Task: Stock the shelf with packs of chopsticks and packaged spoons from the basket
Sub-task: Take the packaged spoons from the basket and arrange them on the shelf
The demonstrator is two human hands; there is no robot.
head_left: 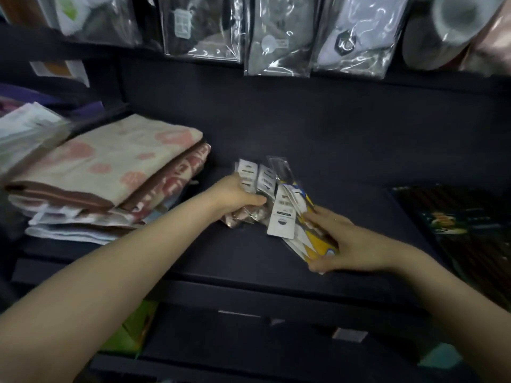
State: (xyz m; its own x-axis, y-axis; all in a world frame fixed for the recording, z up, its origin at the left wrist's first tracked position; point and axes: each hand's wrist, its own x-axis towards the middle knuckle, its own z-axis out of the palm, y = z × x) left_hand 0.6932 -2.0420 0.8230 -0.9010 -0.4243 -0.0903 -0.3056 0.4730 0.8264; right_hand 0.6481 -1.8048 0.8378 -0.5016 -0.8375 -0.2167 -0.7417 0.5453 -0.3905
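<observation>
Left hand (237, 196) grips slick, crinkly spoon packs (255, 183); right hand (341, 244), at four o'clock, clamps stiff, light chopstick packs (307, 230) mid-length.

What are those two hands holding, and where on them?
The left hand grips clear packets around their middle. The right hand holds yellow packs by their near, lower end.

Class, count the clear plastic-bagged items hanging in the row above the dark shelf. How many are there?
4, perhaps more beyond the frame: one at far left, one left of centre, one at centre, one at right.
</observation>
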